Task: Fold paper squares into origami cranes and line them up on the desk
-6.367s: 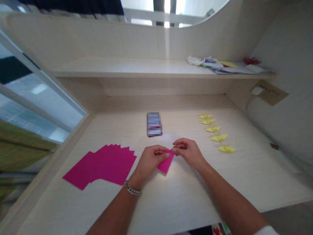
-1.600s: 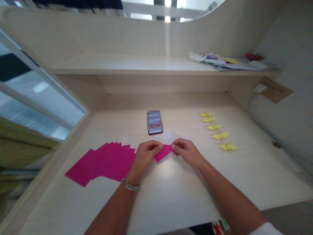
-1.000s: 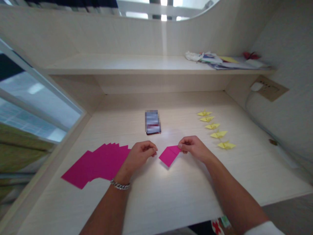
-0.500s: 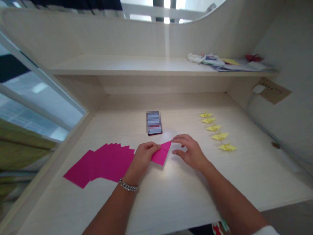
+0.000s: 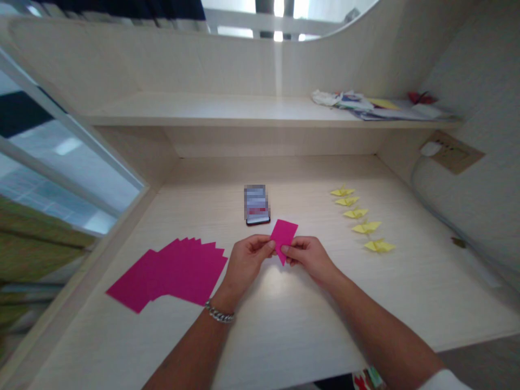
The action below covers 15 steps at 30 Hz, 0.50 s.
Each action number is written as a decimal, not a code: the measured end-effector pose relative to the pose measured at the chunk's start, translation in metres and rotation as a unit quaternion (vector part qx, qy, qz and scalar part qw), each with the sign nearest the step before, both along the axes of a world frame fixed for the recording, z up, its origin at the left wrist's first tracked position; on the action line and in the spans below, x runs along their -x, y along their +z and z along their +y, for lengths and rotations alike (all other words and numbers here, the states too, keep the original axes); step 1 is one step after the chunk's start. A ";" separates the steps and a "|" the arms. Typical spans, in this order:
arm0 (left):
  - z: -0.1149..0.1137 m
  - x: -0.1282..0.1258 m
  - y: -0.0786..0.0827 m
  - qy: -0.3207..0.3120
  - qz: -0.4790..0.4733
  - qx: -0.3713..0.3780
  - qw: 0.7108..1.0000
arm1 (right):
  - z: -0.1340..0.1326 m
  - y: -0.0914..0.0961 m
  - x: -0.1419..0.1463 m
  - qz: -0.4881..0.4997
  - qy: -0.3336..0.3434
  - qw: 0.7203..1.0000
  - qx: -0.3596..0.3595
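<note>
Left hand has the left edge of the pink paper pinched between thumb and curled fingers. Right hand is pretty much mirroring it on the paper's right side, thumb lying on the face, other fingers bent in. Left forearm slants in from the near left of the paper, right forearm from the near right, kinda like an upside-down V.
</note>
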<state>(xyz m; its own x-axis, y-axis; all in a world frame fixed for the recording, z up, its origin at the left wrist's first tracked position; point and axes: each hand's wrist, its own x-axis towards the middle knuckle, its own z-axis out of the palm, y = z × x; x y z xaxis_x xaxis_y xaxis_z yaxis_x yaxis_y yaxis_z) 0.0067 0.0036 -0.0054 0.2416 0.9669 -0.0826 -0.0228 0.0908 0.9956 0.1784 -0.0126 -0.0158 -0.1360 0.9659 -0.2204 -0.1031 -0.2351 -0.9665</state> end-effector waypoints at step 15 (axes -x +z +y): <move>0.001 0.005 0.003 -0.044 0.058 0.032 0.997 | 0.003 0.008 -0.020 -0.042 0.059 0.997 -0.007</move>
